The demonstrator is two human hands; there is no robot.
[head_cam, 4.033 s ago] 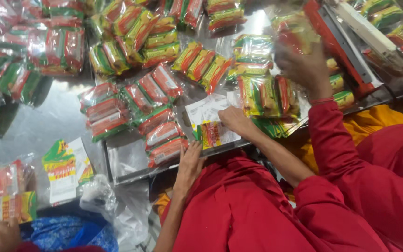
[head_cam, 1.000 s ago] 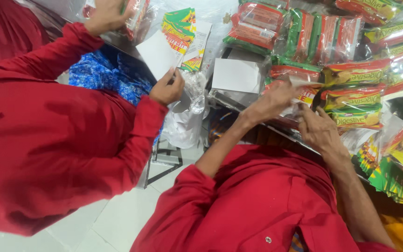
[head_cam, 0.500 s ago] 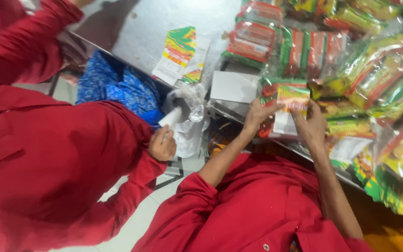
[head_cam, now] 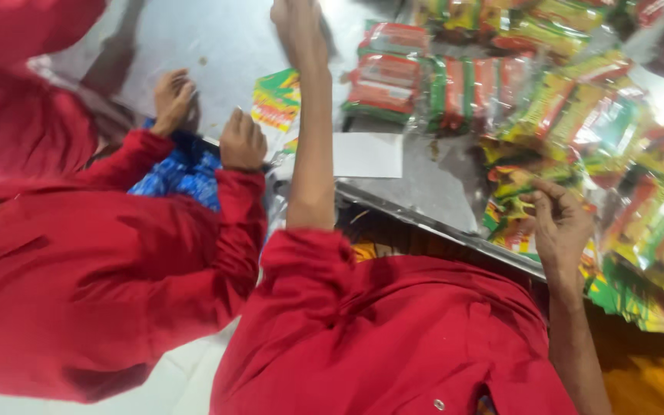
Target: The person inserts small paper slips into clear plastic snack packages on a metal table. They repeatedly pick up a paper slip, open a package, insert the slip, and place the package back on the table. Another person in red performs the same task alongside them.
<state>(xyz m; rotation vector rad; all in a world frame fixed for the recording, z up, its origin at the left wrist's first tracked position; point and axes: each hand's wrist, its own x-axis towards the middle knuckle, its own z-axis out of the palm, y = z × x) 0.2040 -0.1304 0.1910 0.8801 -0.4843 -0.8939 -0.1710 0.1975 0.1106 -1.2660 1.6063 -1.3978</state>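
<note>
head view: right hand [head_cam: 559, 223] pinches a snack packet [head_cam: 512, 184]; left hand [head_cam: 297, 31] reaches out

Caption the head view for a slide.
Right hand grips a clear packet bundle at the steel table edge; left hand reaches forward.

1. Our left hand [head_cam: 299, 31] stretches out over the grey metal table [head_cam: 194, 46].
2. Our right hand [head_cam: 559, 223] pinches a clear bag of red-green-yellow packets [head_cam: 520, 188] with its fingers [head_cam: 536, 201].
3. A co-worker's hands [head_cam: 241, 141] rest beside us.
</note>
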